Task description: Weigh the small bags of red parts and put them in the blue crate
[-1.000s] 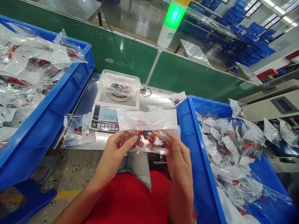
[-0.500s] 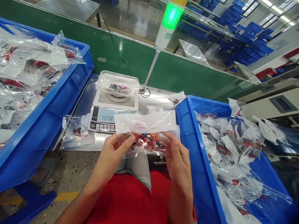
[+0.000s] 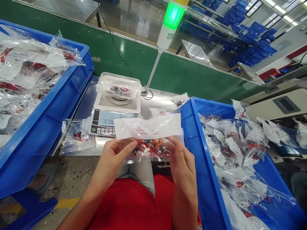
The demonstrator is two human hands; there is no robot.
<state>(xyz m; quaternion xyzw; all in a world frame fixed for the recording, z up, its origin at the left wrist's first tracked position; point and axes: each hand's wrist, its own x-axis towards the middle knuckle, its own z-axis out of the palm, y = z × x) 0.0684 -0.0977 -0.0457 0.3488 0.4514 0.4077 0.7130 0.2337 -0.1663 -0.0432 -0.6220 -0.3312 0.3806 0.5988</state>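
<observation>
Between the bare left hand [image 3: 111, 163] and bare right hand [image 3: 182, 169], pinched in both sets of fingers: a clear plastic bag [image 3: 148, 148] of red and orange parts, just beside a blue plastic crate [image 3: 203, 166].

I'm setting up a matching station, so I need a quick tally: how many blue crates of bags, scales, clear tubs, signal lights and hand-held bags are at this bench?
Blue crates of bags, left one and right one: 2
Scale: 1
Clear tub on the scale: 1
Signal light: 1
Bag held by left hand and right hand: 1
Total: 6
</observation>
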